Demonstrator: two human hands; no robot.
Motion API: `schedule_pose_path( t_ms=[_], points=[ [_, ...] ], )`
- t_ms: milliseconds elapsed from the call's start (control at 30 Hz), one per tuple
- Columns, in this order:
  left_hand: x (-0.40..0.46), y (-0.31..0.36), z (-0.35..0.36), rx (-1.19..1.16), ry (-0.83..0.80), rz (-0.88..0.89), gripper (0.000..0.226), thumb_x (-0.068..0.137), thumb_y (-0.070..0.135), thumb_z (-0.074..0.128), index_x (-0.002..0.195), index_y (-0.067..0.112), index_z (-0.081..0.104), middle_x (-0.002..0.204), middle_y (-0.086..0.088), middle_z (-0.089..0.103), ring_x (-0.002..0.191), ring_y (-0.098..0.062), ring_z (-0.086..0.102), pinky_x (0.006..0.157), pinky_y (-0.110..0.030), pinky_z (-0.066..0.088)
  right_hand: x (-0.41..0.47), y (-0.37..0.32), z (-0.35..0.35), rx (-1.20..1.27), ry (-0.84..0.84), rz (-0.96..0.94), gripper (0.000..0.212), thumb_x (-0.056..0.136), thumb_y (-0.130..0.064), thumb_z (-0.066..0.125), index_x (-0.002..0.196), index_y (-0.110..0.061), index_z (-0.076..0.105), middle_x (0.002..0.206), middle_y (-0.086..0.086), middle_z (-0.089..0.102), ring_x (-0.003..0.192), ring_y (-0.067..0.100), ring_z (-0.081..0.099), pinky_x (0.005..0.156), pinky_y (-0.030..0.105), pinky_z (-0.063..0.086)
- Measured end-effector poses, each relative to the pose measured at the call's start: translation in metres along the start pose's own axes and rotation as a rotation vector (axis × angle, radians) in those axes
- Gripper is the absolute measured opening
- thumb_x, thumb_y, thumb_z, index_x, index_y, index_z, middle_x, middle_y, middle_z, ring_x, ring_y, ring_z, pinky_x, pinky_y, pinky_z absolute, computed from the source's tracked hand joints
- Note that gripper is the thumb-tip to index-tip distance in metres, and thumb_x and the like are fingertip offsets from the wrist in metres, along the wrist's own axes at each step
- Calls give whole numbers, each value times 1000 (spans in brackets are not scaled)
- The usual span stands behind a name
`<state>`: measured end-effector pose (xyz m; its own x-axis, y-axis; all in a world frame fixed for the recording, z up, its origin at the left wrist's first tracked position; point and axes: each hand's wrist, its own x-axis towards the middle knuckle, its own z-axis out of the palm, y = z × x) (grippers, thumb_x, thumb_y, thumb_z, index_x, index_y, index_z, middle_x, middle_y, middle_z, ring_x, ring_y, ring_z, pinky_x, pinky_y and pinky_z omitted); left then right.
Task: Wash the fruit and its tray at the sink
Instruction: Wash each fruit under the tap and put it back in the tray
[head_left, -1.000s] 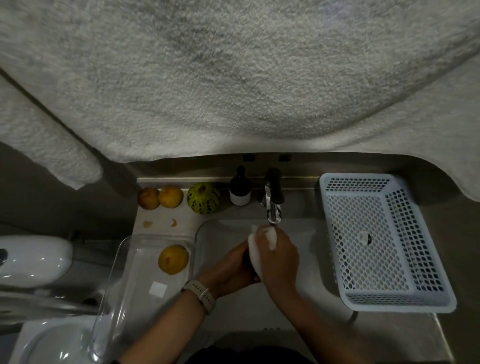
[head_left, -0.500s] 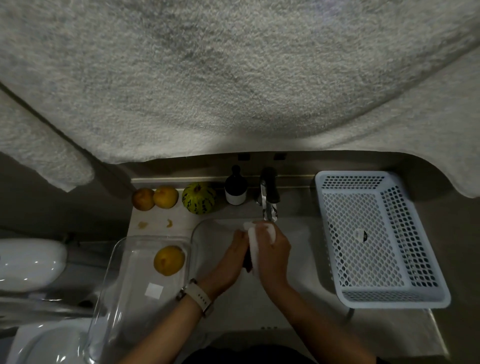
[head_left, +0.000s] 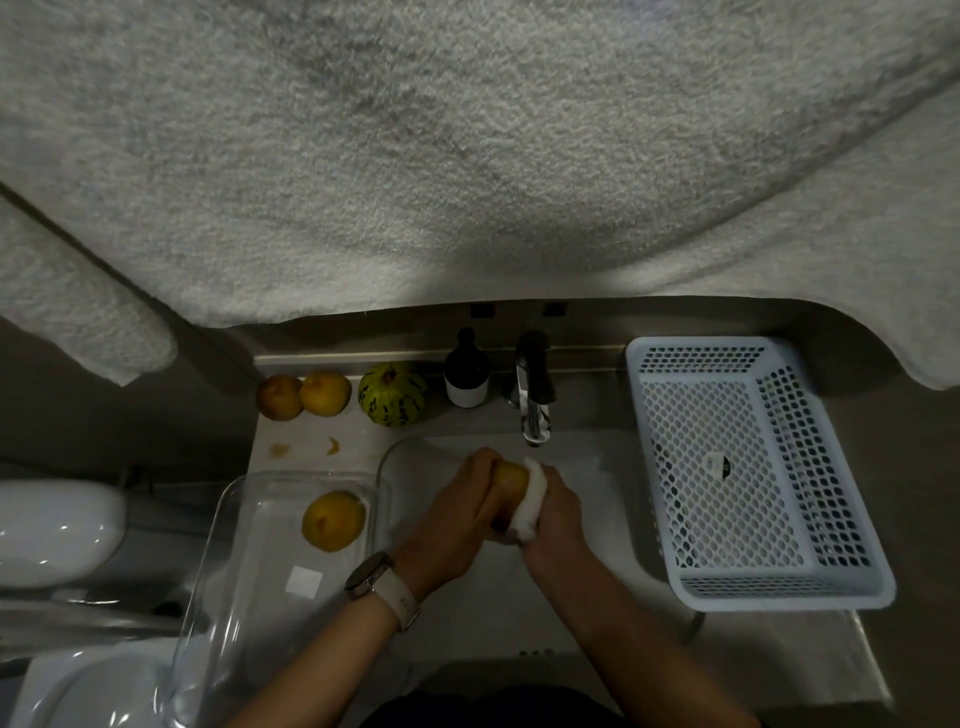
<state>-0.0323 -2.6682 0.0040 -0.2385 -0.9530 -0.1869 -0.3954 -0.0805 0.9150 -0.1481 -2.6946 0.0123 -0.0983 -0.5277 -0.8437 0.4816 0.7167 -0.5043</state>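
Over the sink (head_left: 597, 467) now: left hand (head_left: 457, 519) wrapped around a yellow fruit (head_left: 510, 478), fingers curled over its far side, grip firm. Right hand (head_left: 553, 519) pressing a white sponge (head_left: 532, 499) against that fruit's right side, fingers closed round the sponge. Both held just below the tap (head_left: 532, 400), slightly toward the camera. Running water? Hard to tell in this dim light. On the left wrist, a watch (head_left: 371, 574) with a pale strap.

Left of the basin, a clear glass tray (head_left: 234, 519) on the surface, with 1 more yellow fruit (head_left: 333, 520) lying near its far right corner and a small white label (head_left: 304, 582) on its floor. Tray's right edge just beside the sink rim.

Along the back ledge: 2 round fruits touching, a brownish one (head_left: 279, 397) and a yellow one (head_left: 325, 393), then a green striped melon (head_left: 394, 395) a little apart, then a dark bottle (head_left: 466, 374) with a white lower band, upright, beside the tap. 2 small orange scraps (head_left: 332, 446) on the surface in front of the ledge fruit.

Right of the sink, a white perforated basket (head_left: 753, 592), with only a small dark-and-white sticker (head_left: 719, 464) on its floor.

Above everything, a big pale towel (head_left: 467, 156) filling the upper view. Far left, part of a white toilet (head_left: 52, 530).
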Motion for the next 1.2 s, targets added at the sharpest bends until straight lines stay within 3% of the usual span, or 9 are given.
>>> schedule_pose_path(
  t_ms=[133, 233, 367, 533, 633, 800, 900, 1033, 1200],
  points=[
    [3, -2, 3, -30, 34, -3, 27, 103, 39, 37, 104, 16, 50, 90, 0, 57, 76, -15, 54, 68, -35, 44, 7, -1, 9, -23, 136, -43, 33, 98, -26, 52, 123, -5, 52, 112, 17, 56, 96, 31, 58, 83, 36, 46],
    [5, -3, 2, -206, 27, -92, 28, 100, 47, 38, 103, 21, 48, 79, 9, 55, 60, -6, 50, 53, -23, 40, 18, -4, 0, -86, 146, -78, 18, 96, -28, 56, 102, -11, 56, 89, 6, 57, 74, 18, 55, 55, 22, 48],
    [8, -10, -5, -616, -29, -310, 53, 95, 56, 46, 116, 7, 47, 86, -11, 54, 54, -13, 49, 48, -25, 39, 13, -11, -20, 10, 31, -93, 42, 96, -44, 49, 111, -9, 65, 105, 18, 67, 95, 34, 64, 81, 45, 54],
    [11, -15, -1, -638, -186, -373, 59, 84, 70, 54, 125, 27, 58, 83, -6, 62, 59, -17, 52, 52, -26, 42, 8, -17, -18, -270, -210, -229, 31, 91, -48, 55, 95, -19, 67, 91, 6, 72, 83, 22, 68, 71, 38, 55],
    [20, -16, 9, -714, 50, -605, 75, 56, 75, 64, 110, 24, 58, 92, -7, 63, 66, -19, 57, 63, -34, 46, 8, -14, -5, -406, -106, -230, 15, 89, -42, 63, 82, -28, 61, 85, 1, 64, 76, 16, 63, 74, 38, 53],
    [15, -10, 11, -640, 60, -630, 72, 61, 81, 59, 109, 27, 57, 107, 0, 65, 92, -19, 66, 84, -43, 55, 11, -2, -5, -403, -38, -354, 17, 90, -35, 63, 74, -30, 64, 69, -7, 69, 63, 8, 66, 64, 27, 51],
    [15, 3, 14, -512, 141, -651, 73, 61, 82, 49, 105, 24, 52, 104, -2, 62, 88, -19, 65, 73, -36, 56, 11, 1, -8, -318, 12, -384, 19, 92, -35, 59, 76, -29, 65, 73, -4, 68, 71, 10, 66, 59, 25, 47],
    [12, 11, 9, -479, 80, -650, 75, 65, 88, 49, 109, 27, 50, 99, -4, 69, 81, -17, 68, 70, -33, 54, 17, -4, -11, -237, 116, -378, 20, 95, -35, 54, 77, -29, 62, 81, 1, 64, 78, 16, 62, 60, 28, 44],
    [9, 10, 20, -768, -60, -675, 55, 71, 65, 74, 100, 18, 75, 100, -9, 75, 93, -24, 72, 79, -39, 59, 22, 1, -17, -273, 196, -612, 34, 96, -37, 54, 68, -22, 66, 66, 1, 67, 63, 13, 67, 59, 29, 52]
  ],
)
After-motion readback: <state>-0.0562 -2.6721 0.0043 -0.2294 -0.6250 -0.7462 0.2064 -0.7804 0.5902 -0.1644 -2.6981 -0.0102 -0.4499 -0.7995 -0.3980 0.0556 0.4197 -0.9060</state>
